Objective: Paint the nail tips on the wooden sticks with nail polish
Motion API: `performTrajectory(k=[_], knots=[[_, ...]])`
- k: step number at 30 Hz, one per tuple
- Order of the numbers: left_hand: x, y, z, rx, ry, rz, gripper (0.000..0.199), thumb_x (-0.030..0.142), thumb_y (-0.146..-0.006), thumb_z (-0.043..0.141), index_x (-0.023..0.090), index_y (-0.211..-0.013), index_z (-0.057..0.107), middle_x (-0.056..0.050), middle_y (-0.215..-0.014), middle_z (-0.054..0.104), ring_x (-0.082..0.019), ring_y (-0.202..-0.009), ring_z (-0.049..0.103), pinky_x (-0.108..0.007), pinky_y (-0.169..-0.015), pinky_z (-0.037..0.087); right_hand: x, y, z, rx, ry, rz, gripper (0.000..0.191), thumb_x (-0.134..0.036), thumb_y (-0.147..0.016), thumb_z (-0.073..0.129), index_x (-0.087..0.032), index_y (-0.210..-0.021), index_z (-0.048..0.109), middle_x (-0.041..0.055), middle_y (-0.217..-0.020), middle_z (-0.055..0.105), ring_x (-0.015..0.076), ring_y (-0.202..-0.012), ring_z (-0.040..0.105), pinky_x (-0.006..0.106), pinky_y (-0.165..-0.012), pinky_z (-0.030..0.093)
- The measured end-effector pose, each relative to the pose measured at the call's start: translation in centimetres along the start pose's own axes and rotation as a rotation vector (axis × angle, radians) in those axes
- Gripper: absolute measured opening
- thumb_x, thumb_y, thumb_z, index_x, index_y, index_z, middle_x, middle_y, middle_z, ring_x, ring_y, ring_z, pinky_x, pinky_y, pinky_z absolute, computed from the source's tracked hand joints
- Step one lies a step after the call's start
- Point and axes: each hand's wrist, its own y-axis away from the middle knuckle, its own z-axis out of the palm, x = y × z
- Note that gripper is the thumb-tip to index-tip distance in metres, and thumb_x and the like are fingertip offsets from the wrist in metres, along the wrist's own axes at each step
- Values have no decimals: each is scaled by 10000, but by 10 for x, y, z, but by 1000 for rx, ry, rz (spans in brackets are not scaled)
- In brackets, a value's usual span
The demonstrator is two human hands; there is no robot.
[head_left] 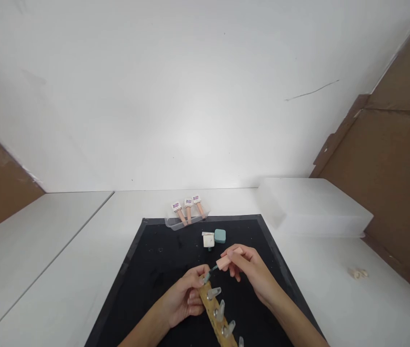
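Counted: two hands, left (185, 301) and right (250, 272); one wooden strip (215, 313) bearing four visible clear nail tips (220, 311); one pink-handled brush (226, 261); three pink-capped bottles (188, 210) in one clear tray (176, 223); one white bottle (208, 239); one teal block (220, 235); one black mat (161, 270).

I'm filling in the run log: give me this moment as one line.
left hand: holds wooden stick of nail tips | right hand: holds pink-capped polish brush at top tip | mat: open polish bottles behind

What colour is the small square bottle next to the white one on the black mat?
The small square bottle is pale teal, seen best in the head view.
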Motion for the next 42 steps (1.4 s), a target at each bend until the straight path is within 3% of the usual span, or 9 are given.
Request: performTrajectory(k=[4, 12, 26, 34, 42], knots=[[-2, 1, -2, 8, 1, 4, 140, 190, -665, 639, 193, -693, 502, 114, -386, 316, -17, -332, 110, -134, -315, 91, -2, 0, -3, 34, -8, -14, 328, -454, -754, 647, -130, -716, 684, 25, -573, 637, 88, -455, 464, 182, -399, 333], [2, 1, 4, 27, -17, -6, 191, 214, -649, 664, 193, -671, 475, 113, -399, 324, -15, -334, 111, -132, -310, 84, -4, 5, -1, -139, -8, -18, 311, -435, -778, 637, -130, -787, 696, 31, -597, 642, 97, -476, 473, 200, -427, 336], [0, 2, 2, 20, -25, 4, 184, 214, -659, 653, 194, -669, 470, 115, -386, 302, -15, -332, 112, -142, -319, 81, 0, 0, -6, 43, -24, -36, 300, -434, -790, 626, -141, -777, 687, 27, -623, 628, 101, -483, 473, 191, -408, 335], [2, 1, 7, 36, -37, -1, 182, 206, -631, 657, 199, -677, 481, 115, -389, 319, -18, -333, 111, -140, -318, 84, -5, 6, -2, -159, -1, -12, 308, -439, -774, 642, -139, -804, 702, 28, -594, 638, 105, -470, 478, 210, -428, 340], [0, 2, 5, 30, -36, 4, 170, 206, -644, 652, 196, -671, 484, 114, -385, 310, -18, -337, 108, -138, -322, 83, 0, 0, -6, -1, 12, -38, 299, -443, -773, 639, -148, -755, 686, 16, -584, 624, 101, -458, 460, 199, -408, 325]])
